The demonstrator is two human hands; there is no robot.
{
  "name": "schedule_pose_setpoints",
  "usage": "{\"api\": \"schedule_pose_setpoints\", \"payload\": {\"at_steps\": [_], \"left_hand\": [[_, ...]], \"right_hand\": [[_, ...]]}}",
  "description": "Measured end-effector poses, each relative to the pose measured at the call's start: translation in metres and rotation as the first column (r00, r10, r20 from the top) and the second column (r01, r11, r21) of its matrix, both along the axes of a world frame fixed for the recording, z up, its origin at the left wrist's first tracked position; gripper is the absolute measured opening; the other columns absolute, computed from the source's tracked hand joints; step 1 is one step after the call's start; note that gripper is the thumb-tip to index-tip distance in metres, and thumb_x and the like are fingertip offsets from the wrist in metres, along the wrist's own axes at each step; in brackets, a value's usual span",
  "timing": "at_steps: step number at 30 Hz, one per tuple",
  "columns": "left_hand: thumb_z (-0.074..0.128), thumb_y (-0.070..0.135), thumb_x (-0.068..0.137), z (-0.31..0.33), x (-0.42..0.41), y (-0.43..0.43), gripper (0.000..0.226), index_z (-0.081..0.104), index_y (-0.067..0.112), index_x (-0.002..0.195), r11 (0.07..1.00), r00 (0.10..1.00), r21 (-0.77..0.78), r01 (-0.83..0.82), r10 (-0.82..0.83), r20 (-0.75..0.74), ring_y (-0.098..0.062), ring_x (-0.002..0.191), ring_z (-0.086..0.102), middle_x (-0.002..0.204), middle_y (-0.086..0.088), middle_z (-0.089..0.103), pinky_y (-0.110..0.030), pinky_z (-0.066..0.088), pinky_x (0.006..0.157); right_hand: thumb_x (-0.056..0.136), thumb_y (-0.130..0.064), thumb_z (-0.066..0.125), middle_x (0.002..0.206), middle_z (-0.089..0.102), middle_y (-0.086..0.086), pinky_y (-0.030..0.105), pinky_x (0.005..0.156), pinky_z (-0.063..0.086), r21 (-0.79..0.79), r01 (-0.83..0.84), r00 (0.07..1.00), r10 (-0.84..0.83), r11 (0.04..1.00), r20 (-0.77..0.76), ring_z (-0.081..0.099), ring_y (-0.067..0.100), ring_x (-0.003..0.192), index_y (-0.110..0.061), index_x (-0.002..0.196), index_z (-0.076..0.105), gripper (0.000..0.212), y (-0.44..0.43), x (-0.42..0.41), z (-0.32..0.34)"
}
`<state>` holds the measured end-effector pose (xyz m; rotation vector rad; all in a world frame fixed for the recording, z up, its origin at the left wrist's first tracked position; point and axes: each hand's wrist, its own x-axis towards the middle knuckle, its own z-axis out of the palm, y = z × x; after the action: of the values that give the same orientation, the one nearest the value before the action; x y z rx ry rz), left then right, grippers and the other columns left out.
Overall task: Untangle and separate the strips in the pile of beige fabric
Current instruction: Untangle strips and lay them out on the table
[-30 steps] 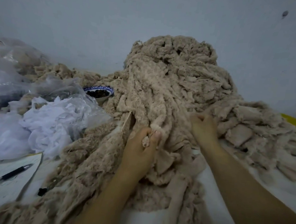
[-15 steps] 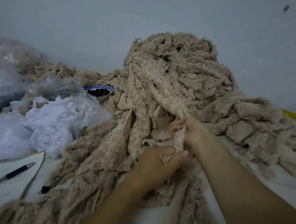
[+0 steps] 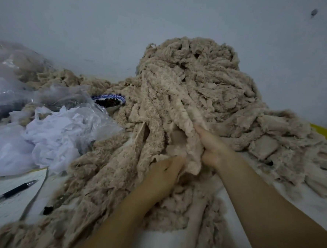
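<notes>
- Both forearms reach in from the near edge over a white table (image 3: 307, 207). Loose strips (image 3: 174, 218) of beige fabric lie on it under and between the arms.
- The left hand (image 3: 164, 173) lies back-up, a little nearer than the right hand (image 3: 214, 146) and just to its left. Its fingers are sunk into the fabric at the lower end of a fluffy strip (image 3: 192, 150) and are blurred, so I cannot tell whether it grips.
- The right hand holds that strip along its right edge. Its fingers point up and away, and the fabric is folded against them.
- From between the hands the strip runs up and away into the pile of beige fabric (image 3: 196, 76).
- Well left of the left hand and at about its depth, a sheet of paper (image 3: 4, 208) lies on the table with a dark pen (image 3: 19, 188) on top. A small dark object (image 3: 48, 210) sits just beside the paper's right edge.
- Left of the hands and a little farther off lies crumpled white cloth (image 3: 49, 134), partly covered by clear plastic (image 3: 101, 120).
- Beyond the cloth is a blue-and-white bowl (image 3: 120, 97) with dark contents, touching the beige fabric.
- The pile rises beyond both hands and spreads low to the right of the right hand. A yellow edge (image 3: 325, 132) shows behind that spread.
- A pale wall (image 3: 165, 24) stands behind the pile.
</notes>
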<state>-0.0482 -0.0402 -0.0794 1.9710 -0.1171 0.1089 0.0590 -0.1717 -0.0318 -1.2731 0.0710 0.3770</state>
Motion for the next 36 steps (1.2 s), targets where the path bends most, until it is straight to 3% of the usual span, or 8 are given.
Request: {"api": "schedule_pose_setpoints", "payload": {"at_steps": [2, 6, 12, 18, 25, 28, 31, 36], "left_hand": [[0.027, 0.082, 0.084, 0.008, 0.010, 0.000, 0.058, 0.072, 0.046, 0.088, 0.986, 0.994, -0.155, -0.064, 0.050, -0.095, 0.010, 0.088, 0.062, 0.093, 0.025, 0.070, -0.017, 0.047, 0.082], [0.044, 0.089, 0.074, 0.039, 0.024, -0.007, 0.058, 0.069, 0.041, 0.094, 0.957, 0.983, -0.276, -0.094, 0.044, -0.180, 0.007, 0.083, 0.067, 0.090, 0.022, 0.072, -0.012, 0.050, 0.062], [0.054, 0.027, 0.100, 0.053, 0.042, -0.013, 0.031, 0.067, 0.005, 0.118, 0.596, 0.924, -0.775, -0.209, -0.139, -0.356, -0.023, 0.103, 0.070, 0.111, -0.013, 0.073, -0.034, 0.056, 0.084], [0.049, 0.018, 0.099, 0.063, 0.052, -0.018, 0.031, 0.068, -0.003, 0.111, 0.282, 0.909, -0.884, -0.372, -0.081, -0.409, -0.035, 0.093, 0.067, 0.097, -0.023, 0.073, -0.046, 0.055, 0.071], [0.046, 0.029, 0.104, 0.047, 0.059, -0.011, 0.041, 0.063, -0.002, 0.123, 0.357, 0.894, -0.864, -0.354, -0.143, -0.425, -0.034, 0.099, 0.067, 0.109, -0.024, 0.071, -0.046, 0.054, 0.078], [0.058, 0.060, 0.088, 0.053, 0.064, -0.007, 0.062, 0.068, 0.010, 0.122, 0.527, 0.887, -0.807, -0.267, -0.192, -0.419, -0.030, 0.104, 0.068, 0.114, -0.015, 0.072, -0.044, 0.056, 0.080], [0.071, 0.042, 0.086, 0.060, 0.069, -0.008, 0.046, 0.070, 0.010, 0.119, 0.667, 0.872, -0.694, -0.271, -0.135, -0.470, -0.026, 0.093, 0.073, 0.104, -0.013, 0.075, -0.038, 0.060, 0.071], [0.054, 0.036, 0.101, 0.063, 0.082, -0.012, 0.043, 0.061, 0.004, 0.128, 0.528, 0.852, -0.727, -0.439, -0.012, -0.523, -0.032, 0.103, 0.065, 0.116, -0.018, 0.067, -0.046, 0.051, 0.068]], "right_hand": [[0.101, -0.045, 0.051, 0.108, 0.076, 0.008, 0.039, 0.082, 0.060, -0.150, -0.055, 0.994, 0.069, 0.987, 0.087, 0.073, 0.025, 0.100, -0.013, 0.119, 0.070, 0.042, 0.007, -0.014, -0.009], [0.100, -0.053, 0.046, 0.119, 0.071, 0.007, 0.041, 0.098, 0.055, -0.296, 0.009, 0.967, 0.067, 0.955, 0.244, 0.069, 0.019, 0.107, -0.013, 0.132, 0.061, 0.054, 0.015, -0.028, -0.015], [0.101, -0.045, 0.050, 0.102, 0.074, -0.006, 0.031, 0.086, 0.058, -0.067, 0.112, 0.956, -0.089, 0.991, 0.278, 0.071, 0.012, 0.099, -0.027, 0.108, 0.065, 0.025, 0.013, -0.038, -0.016], [0.100, -0.039, 0.054, 0.106, 0.076, 0.007, 0.040, 0.086, 0.059, 0.207, 0.198, 0.966, -0.227, 0.958, 0.126, 0.074, 0.021, 0.096, -0.012, 0.126, 0.063, 0.038, 0.026, -0.045, -0.027], [0.098, -0.030, 0.060, 0.110, 0.075, 0.001, 0.039, 0.090, 0.058, 0.191, 0.146, 0.954, -0.189, 0.971, 0.232, 0.072, 0.018, 0.103, -0.021, 0.122, 0.063, 0.026, 0.017, -0.043, -0.039], [0.097, -0.026, 0.061, 0.119, 0.072, -0.003, 0.042, 0.098, 0.054, 0.084, 0.104, 0.948, -0.124, 0.991, 0.294, 0.068, 0.015, 0.110, -0.025, 0.132, 0.057, 0.035, 0.018, -0.046, -0.049], [0.090, -0.029, 0.067, 0.114, 0.074, -0.001, 0.043, 0.096, 0.055, 0.152, 0.085, 0.952, -0.125, 0.985, 0.280, 0.070, 0.017, 0.106, -0.024, 0.130, 0.057, 0.042, 0.020, -0.046, -0.049], [0.093, -0.035, 0.065, 0.107, 0.075, 0.009, 0.040, 0.076, 0.061, 0.327, 0.233, 0.964, -0.261, 0.916, 0.044, 0.074, 0.023, 0.094, -0.015, 0.125, 0.064, 0.037, 0.021, -0.041, -0.039]]}}
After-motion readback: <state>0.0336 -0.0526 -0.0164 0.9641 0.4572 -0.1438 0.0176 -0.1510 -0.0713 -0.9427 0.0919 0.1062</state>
